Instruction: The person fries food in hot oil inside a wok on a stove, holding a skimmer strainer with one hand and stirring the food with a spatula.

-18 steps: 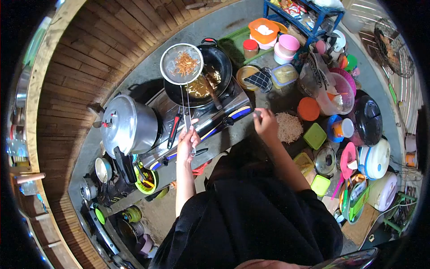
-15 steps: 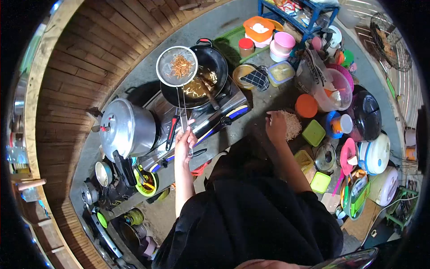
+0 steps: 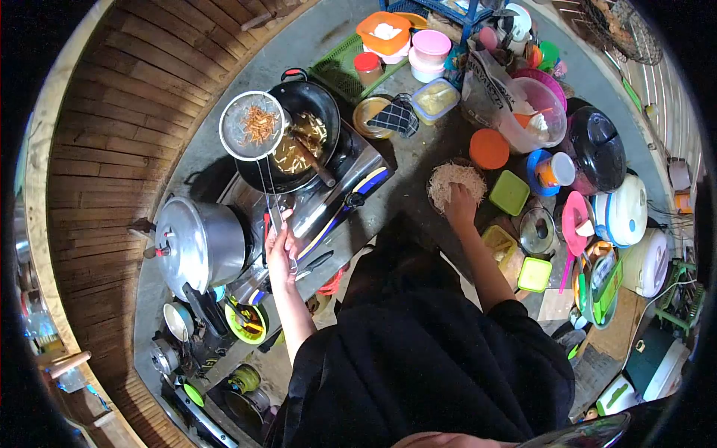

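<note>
My left hand point(image 3: 281, 250) is closed around the wire handle of a round mesh strainer point(image 3: 233, 142), which holds brown fried shreds point(image 3: 259, 125). The strainer is above the left edge of a black wok point(image 3: 328, 112). Pale strips float in the wok's oil point(image 3: 287, 158), and a wooden-handled utensil point(image 3: 320, 170) leans in it. On the right, my right hand point(image 3: 461, 203) reaches into a heap of pale raw shreds point(image 3: 450, 178) in a shallow round container. Its fingertips are buried among the shreds, so their grip is hidden.
A pressure cooker point(image 3: 200, 243) stands left of the wok on the gas stove point(image 3: 351, 200). An orange lid point(image 3: 489, 148), a green lid point(image 3: 509, 193) and a glass lid point(image 3: 537, 230) lie by my right hand. Behind are a lidded jar point(image 3: 368, 69) and a checked cloth point(image 3: 396, 116).
My right hand has gone from the near side of the pale shreds into them. My left hand still grips the strainer by the wok. The whole view has shifted.
</note>
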`<state>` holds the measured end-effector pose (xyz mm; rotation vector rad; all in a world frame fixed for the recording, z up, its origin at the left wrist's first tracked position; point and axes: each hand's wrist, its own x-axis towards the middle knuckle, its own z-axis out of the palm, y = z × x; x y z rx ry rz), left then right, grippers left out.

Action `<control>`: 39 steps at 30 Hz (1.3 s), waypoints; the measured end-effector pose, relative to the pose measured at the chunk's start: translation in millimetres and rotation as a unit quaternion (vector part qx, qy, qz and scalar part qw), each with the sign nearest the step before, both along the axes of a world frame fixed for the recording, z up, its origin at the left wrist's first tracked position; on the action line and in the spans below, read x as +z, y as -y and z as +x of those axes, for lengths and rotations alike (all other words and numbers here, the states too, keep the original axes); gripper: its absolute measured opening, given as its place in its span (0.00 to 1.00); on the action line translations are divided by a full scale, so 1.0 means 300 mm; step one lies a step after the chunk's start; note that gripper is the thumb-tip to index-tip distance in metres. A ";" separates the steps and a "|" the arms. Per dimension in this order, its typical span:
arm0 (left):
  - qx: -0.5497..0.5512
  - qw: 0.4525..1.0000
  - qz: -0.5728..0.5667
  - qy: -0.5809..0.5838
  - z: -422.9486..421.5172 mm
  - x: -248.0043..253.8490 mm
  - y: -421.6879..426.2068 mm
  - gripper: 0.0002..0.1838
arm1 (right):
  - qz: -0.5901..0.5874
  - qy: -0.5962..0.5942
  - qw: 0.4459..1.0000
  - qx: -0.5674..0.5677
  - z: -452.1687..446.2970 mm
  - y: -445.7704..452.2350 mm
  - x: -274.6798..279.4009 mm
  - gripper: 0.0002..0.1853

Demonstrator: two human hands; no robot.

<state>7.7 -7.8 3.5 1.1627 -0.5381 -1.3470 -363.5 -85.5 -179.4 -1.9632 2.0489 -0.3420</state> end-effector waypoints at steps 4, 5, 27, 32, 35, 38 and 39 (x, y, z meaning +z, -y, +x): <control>0.001 1.000 0.007 -0.002 0.003 0.020 0.002 0.17 | 0.037 -0.005 0.999 0.007 0.011 0.007 -0.046 0.25; 0.003 1.000 0.005 -0.002 0.006 0.017 0.001 0.17 | 0.036 0.003 0.999 0.002 0.012 0.010 -0.052 0.26; 0.106 0.983 -0.027 0.146 0.001 -0.008 0.029 0.08 | -0.012 -0.057 0.997 0.053 -0.028 0.068 -0.124 0.15; 0.103 0.983 -0.033 0.149 0.002 -0.006 0.027 0.08 | -0.076 -0.040 0.996 0.020 -0.018 0.062 -0.166 0.11; 0.101 0.983 -0.030 0.148 -0.002 -0.003 0.025 0.08 | -0.026 -0.039 0.999 0.016 -0.019 0.069 -0.144 0.10; 0.095 0.984 -0.032 0.147 -0.005 -0.005 0.026 0.08 | -0.003 -0.029 0.999 0.018 -0.024 0.072 -0.118 0.10; 0.091 0.985 -0.034 0.143 -0.006 -0.006 0.024 0.08 | -0.008 -0.020 1.000 0.018 -0.027 0.070 -0.121 0.10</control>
